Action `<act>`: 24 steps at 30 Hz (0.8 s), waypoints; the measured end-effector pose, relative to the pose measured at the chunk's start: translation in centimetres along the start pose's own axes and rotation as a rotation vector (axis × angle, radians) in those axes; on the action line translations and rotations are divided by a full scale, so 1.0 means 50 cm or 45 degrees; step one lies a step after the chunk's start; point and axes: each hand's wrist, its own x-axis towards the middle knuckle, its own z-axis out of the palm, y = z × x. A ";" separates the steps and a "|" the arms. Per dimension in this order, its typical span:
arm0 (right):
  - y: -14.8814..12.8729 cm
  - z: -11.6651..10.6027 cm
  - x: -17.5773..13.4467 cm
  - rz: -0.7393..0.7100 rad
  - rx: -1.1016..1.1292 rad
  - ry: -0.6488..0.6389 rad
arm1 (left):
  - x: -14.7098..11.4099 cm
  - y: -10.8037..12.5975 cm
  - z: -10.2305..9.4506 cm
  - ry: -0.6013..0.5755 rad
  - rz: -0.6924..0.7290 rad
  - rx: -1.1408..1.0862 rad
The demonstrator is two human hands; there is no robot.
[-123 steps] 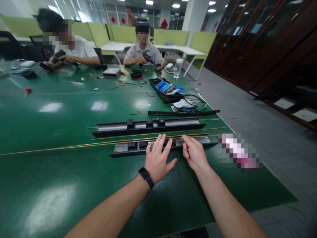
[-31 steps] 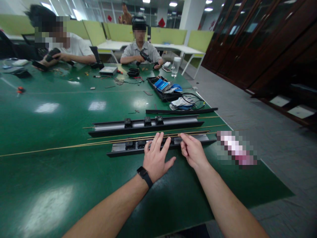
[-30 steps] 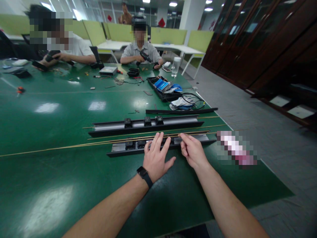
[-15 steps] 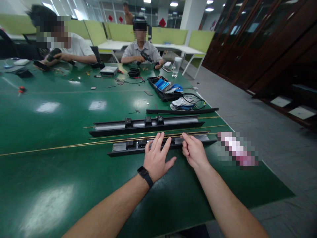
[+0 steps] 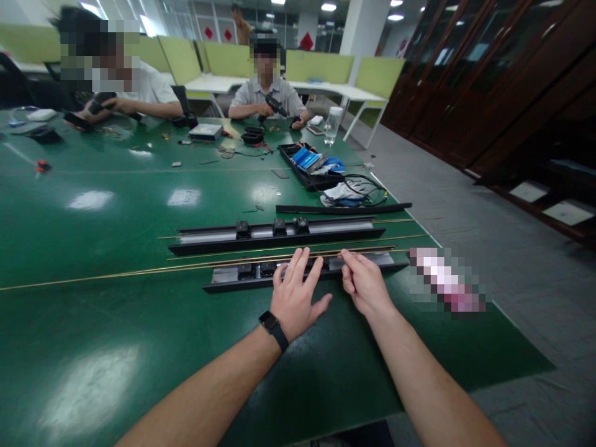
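My left hand (image 5: 298, 295), with a dark watch at its wrist, lies palm down with its fingers spread across the near black channel rail (image 5: 233, 282). Its fingertips reach the thin gold-coloured rods (image 5: 139, 272) that run along the rail; whether they press on them I cannot tell. My right hand (image 5: 365, 282) is closed in a pinch on a thin gold rod above the rail's right part. Small black blocks (image 5: 245, 268) sit in the rail's channel, partly hidden by my left hand. Just beyond lies a second black rail (image 5: 209, 239) with 3 black blocks in it.
Behind the rails are a thin black strip (image 5: 344, 208), gloves (image 5: 342, 192) and a black tray (image 5: 302, 174) with blue items. Two people sit across the green table (image 5: 116, 335); one holds a power drill (image 5: 275, 105). At right lies a blurred-out pink object (image 5: 442, 279).
Both hands keep almost the same place and grip. The view has shifted very slightly; nothing has plainly been taken up or let go.
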 end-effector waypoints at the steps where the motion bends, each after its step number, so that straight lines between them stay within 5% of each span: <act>1: 0.000 0.000 0.001 0.000 0.003 0.004 | 0.000 0.000 0.001 0.002 -0.001 -0.001; 24: 0.002 0.000 0.000 -0.019 -0.018 -0.014 | -0.002 -0.001 0.001 -0.022 0.002 -0.002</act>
